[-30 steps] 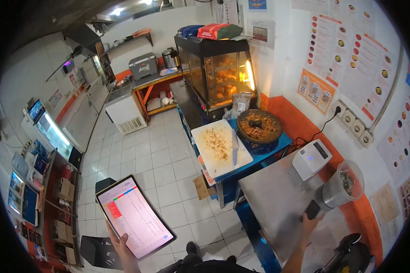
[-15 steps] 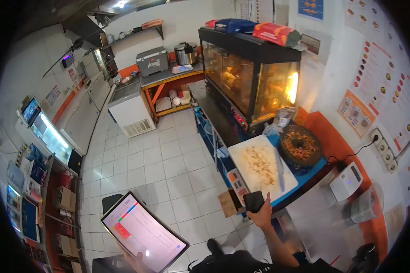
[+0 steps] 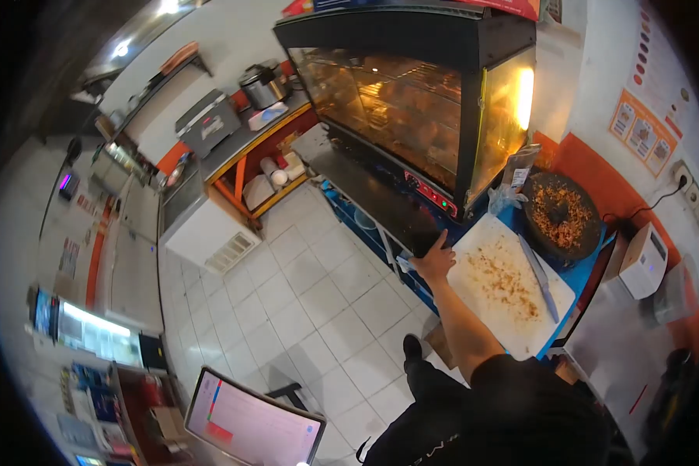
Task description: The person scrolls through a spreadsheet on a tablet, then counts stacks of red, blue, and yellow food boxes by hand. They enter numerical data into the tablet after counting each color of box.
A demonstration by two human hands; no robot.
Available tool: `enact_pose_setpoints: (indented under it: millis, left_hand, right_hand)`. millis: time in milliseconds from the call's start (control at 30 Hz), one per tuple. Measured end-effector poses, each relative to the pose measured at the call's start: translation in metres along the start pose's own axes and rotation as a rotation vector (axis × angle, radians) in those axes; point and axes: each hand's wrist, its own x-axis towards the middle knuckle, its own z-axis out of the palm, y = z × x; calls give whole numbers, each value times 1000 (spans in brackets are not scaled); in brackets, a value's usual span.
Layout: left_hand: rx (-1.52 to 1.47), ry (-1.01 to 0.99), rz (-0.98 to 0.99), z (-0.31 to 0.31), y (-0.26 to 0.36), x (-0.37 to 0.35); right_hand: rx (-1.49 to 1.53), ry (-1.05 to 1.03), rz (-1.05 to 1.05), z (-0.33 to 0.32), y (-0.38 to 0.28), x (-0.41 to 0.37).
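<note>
My right hand (image 3: pixel 435 262) reaches to the edge of the dark counter (image 3: pixel 369 198) in front of the food warmer. Its fingers are around a flat black rectangular object (image 3: pixel 422 243), which barely stands out against the counter; one finger points up. Just right of this hand lies a white cutting board (image 3: pixel 495 289) with brown crumbs and a knife (image 3: pixel 537 276). Beyond the board sits a dark stone mortar (image 3: pixel 563 217) holding a reddish-brown chopped mix. At the bottom, a tablet (image 3: pixel 252 419) with a lit screen is tilted toward me. My left hand does not show.
The lit glass food warmer (image 3: pixel 412 101) stands on the counter. A white box-shaped device (image 3: pixel 643 260) is at the right. Farther off are a white chest freezer (image 3: pixel 213 229), a grey cooler box (image 3: pixel 208 124) and a steel pot (image 3: pixel 262 85). Tiled floor (image 3: pixel 311 311) lies to the left.
My right hand has moved forward with the black object, from beside the cutting board's near end to the counter by the warmer. My view has shifted closer; my left fingers have dropped out of sight.
</note>
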Motion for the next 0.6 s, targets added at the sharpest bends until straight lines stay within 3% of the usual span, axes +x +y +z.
enact_pose_setpoints:
  millis: [200, 333, 400, 433, 467, 500, 600]
  left_hand:
    - [31, -122, 11, 143, -12, 109]
    - [24, -178, 8, 207, -17, 163]
    - [21, -207, 5, 231, -21, 184]
    - [22, -220, 4, 242, -21, 192]
    - [30, -241, 6, 253, -21, 198]
    - [28, -254, 8, 263, -22, 202]
    - [23, -286, 20, 288, -21, 212]
  right_hand:
    - [-152, 338, 131, 67, -48, 50]
    - [150, 507, 78, 54, -33, 69]
    - [482, 769, 0, 29, 15, 103]
    - [554, 722, 144, -27, 13, 116]
    - [668, 869, 83, -64, 24, 144]
    - [670, 937, 63, -89, 47, 184]
    - [342, 819, 282, -166, 47, 272]
